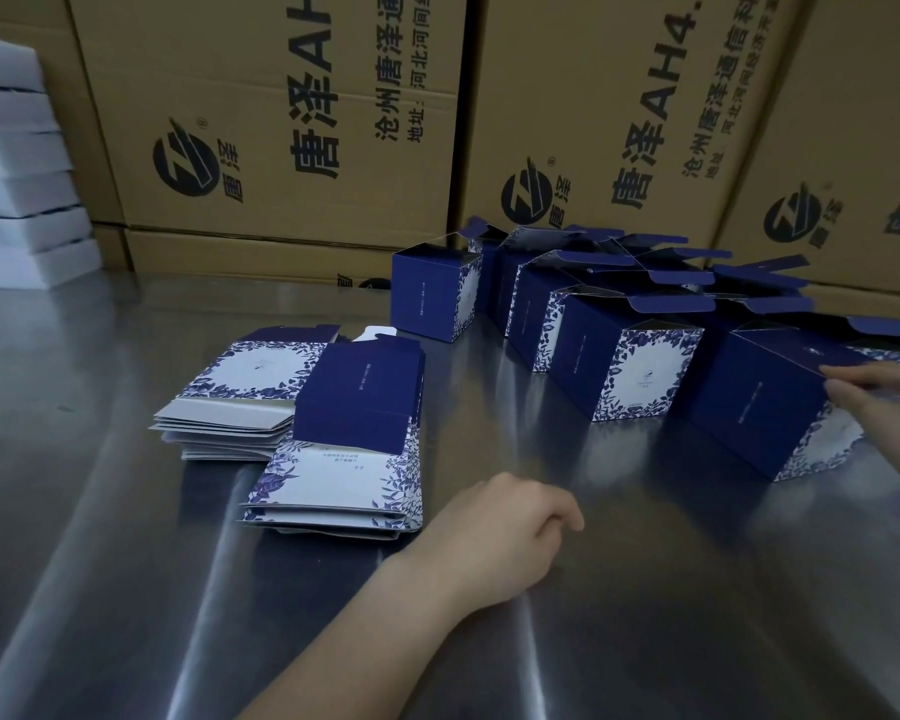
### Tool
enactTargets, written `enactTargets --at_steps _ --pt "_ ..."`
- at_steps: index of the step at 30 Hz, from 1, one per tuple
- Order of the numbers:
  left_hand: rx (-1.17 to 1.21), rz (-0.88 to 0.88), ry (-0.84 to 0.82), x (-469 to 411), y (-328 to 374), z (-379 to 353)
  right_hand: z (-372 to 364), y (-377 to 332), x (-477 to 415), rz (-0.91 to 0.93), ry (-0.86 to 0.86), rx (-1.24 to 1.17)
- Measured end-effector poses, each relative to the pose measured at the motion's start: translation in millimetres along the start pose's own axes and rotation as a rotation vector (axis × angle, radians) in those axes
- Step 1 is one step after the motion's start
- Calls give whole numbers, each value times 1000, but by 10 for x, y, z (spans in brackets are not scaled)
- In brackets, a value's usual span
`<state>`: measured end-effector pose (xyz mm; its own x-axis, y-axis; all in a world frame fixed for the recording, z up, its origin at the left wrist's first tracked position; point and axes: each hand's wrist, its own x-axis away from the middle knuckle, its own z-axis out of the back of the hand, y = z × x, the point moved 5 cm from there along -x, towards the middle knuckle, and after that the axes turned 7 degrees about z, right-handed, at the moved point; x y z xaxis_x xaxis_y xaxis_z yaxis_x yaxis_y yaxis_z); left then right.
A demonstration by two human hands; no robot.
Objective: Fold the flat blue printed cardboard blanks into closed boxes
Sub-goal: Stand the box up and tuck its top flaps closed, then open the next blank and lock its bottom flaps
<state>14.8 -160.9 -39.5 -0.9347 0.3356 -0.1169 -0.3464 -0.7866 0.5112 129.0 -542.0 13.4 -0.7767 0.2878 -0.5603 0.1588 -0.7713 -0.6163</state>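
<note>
The right hand [887,402] lays straight fingers on a box [759,407]; more boxes [624,366], flaps up, stand just left of that touch. Well left of it, the left hand [510,527] rests loosely curled on the table [126,563] beside blanks [333,459].

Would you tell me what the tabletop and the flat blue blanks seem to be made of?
Tabletop: likely stainless steel, brushed; it shows streaked grey reflections. Flat blue blanks: printed paperboard, matte-looking; grey-white unprinted edges show in the stack.
</note>
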Motion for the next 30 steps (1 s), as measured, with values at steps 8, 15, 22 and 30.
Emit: enactTargets --at_steps 8,15,22,30 --pt "56 -89 848 200 17 726 -149 -1004 527 364 225 276" --pt "-140 522 661 126 -548 835 -951 -1896 1084 292 -340 -228" --pt "-248 787 322 77 -913 663 -1646 -2070 1409 219 -615 -340" --pt "-211 784 303 95 -899 651 -1826 -1898 1631 141 -723 -434"
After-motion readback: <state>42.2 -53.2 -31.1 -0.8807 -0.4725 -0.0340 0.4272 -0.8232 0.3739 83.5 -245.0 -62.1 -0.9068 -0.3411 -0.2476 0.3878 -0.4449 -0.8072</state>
